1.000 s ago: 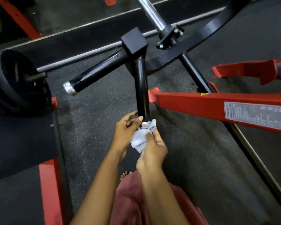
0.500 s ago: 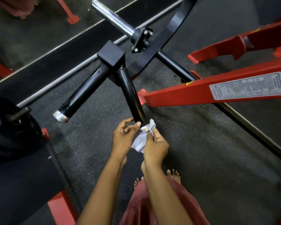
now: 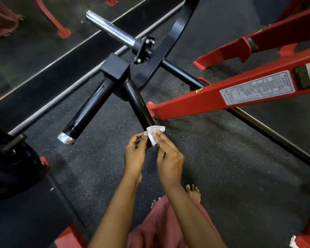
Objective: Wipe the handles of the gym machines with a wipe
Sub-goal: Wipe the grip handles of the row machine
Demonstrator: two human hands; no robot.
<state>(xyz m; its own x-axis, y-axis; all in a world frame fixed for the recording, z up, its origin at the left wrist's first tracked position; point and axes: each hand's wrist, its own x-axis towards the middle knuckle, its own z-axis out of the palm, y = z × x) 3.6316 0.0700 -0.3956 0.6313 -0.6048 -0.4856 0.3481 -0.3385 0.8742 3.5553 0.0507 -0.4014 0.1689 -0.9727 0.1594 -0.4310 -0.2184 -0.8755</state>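
My wipe [image 3: 155,134] is soft, white and crumpled, matt. The handle [image 3: 138,104] it touches is glossy black painted metal; the peg [image 3: 111,30] beyond shines like chrome. The frame [image 3: 195,102] is smooth red-painted metal. The floor [image 3: 222,158] is matt, speckled, rough rubber.

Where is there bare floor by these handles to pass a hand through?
Free: the floor wedge between left handle and near handle; the stretch between right hand and steel rail; the strip between weight plate and left hand. Crowded: the hub, and the near handle's tip, where both hands meet the wipe.
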